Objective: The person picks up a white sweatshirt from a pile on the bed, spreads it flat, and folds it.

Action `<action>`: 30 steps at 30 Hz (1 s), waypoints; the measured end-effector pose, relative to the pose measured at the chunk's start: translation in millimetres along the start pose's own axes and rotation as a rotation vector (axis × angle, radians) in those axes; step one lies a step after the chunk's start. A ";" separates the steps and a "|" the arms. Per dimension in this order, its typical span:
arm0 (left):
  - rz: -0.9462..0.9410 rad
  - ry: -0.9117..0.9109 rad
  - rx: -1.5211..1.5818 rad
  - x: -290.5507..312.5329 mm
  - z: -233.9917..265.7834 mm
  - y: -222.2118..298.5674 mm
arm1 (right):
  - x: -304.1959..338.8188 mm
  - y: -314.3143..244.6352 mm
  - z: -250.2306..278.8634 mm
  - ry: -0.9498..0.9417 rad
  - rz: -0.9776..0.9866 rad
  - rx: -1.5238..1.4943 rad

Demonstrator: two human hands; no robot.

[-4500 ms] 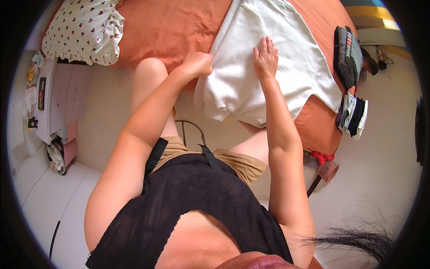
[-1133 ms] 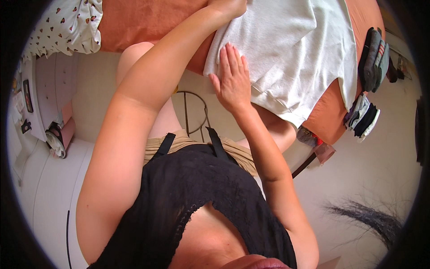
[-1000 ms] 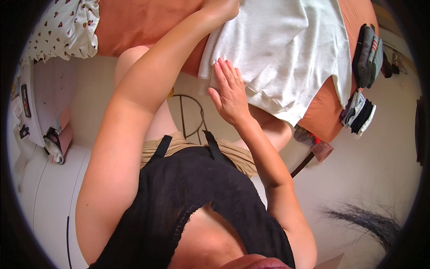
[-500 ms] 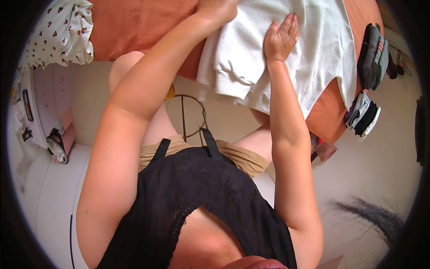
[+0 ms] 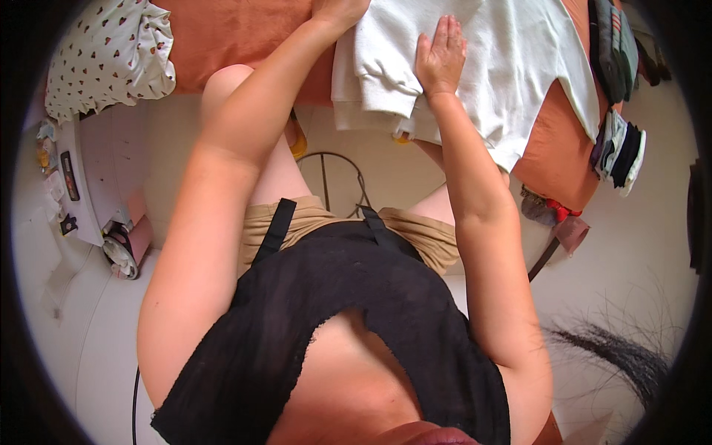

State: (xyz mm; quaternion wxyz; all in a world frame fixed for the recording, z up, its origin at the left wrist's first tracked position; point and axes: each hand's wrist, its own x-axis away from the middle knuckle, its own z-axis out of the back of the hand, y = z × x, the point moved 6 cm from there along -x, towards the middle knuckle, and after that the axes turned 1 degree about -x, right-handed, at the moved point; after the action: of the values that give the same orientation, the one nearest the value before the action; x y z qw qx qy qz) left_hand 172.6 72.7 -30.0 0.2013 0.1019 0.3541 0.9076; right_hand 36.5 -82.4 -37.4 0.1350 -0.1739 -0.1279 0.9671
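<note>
Head view: white sweatshirt (image 5: 512,59) on orange bed (image 5: 230,30); its folded sleeve (image 5: 382,59), long axis near-to-far, lies just left of right hand (image 5: 443,63), nearer, flat, fingers extended, gripping nothing; left hand (image 5: 341,10) at sweatshirt's left edge, fingers cropped, can't tell grip.

Matt, soft-looking cloth, that was the white sweatshirt (image 5: 512,67), gathered at its cuff (image 5: 391,102)! The orange bedsheet (image 5: 237,37) looked smooth but creased, a matt fabric; the patterned pillow (image 5: 111,59) showed ruffled cloth, the black top (image 5: 371,271) thin, frayed-edged cloth, the floor (image 5: 182,137) a smooth finish.
</note>
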 end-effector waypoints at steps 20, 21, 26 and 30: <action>0.207 0.047 0.470 136.6 -38.4 -45.3 | 141.4 -27.3 33.8 -0.096 0.092 -0.080; 0.196 0.053 0.462 136.6 -37.6 -51.3 | 145.7 -33.8 38.9 -0.082 0.093 -0.085; 0.210 0.140 0.308 135.1 -32.1 -39.4 | 181.1 -26.9 50.4 -0.129 0.110 -0.200; 0.197 0.228 0.352 136.0 -19.6 -48.9 | 200.7 -7.9 80.1 -0.071 0.027 -0.344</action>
State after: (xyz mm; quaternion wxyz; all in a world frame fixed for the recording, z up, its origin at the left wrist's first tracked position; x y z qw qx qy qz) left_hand 58.4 153.1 -71.9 0.0495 0.0665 0.5158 0.8527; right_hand -172.7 -29.8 -22.9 0.0856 -0.1617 -0.2940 0.9381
